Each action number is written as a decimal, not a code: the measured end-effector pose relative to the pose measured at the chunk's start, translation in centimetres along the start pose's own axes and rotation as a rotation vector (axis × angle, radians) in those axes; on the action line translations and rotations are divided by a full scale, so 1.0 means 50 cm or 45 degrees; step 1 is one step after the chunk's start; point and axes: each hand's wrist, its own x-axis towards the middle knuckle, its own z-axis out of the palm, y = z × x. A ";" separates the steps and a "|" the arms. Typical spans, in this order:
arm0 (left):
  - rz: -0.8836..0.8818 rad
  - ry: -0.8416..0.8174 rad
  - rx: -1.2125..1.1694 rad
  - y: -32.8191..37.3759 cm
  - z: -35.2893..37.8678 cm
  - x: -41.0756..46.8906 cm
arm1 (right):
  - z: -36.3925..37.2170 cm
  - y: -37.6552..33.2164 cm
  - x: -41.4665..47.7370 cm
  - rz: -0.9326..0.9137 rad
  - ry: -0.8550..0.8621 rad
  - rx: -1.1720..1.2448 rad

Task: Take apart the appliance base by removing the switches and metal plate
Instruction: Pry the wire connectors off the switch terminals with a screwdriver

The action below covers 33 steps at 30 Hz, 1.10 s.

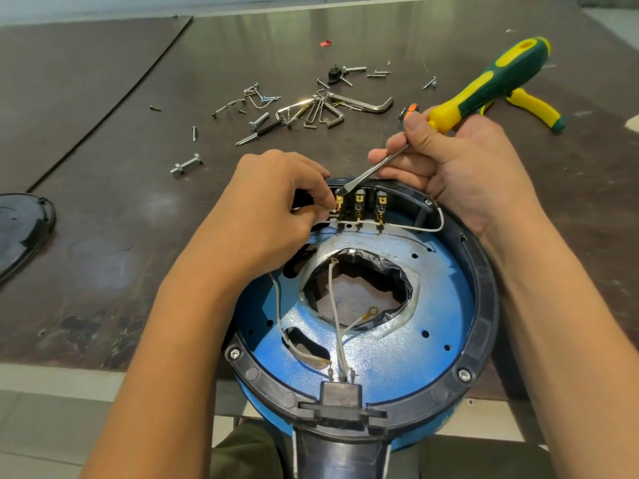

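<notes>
The round appliance base [484,305], black-rimmed, lies open in front of me with its blue metal plate [415,340] showing a ragged central hole. A row of switches [359,205] with brass terminals stands at the far rim, joined by white wires [408,228]. My left hand [273,209] pinches the leftmost switch terminal. My right hand [460,167] grips a yellow-green screwdriver [491,84] by its shaft. The blade tip sits at the top of the leftmost switch.
Loose screws, bolts and hex keys [325,108] lie scattered on the brown table beyond the base. Yellow-handled pliers [536,107] rest at the far right. A black cover [20,229] lies at the left edge. A bolt [186,164] lies near my left hand.
</notes>
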 end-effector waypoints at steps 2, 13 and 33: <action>0.002 0.001 -0.012 -0.001 0.001 0.000 | 0.000 0.000 -0.001 -0.002 0.000 -0.002; 0.020 -0.006 -0.023 -0.006 0.002 0.002 | 0.001 -0.001 -0.003 -0.013 0.022 -0.038; 0.018 -0.023 -0.032 -0.006 0.000 0.001 | -0.006 0.009 -0.004 -0.084 -0.022 -0.028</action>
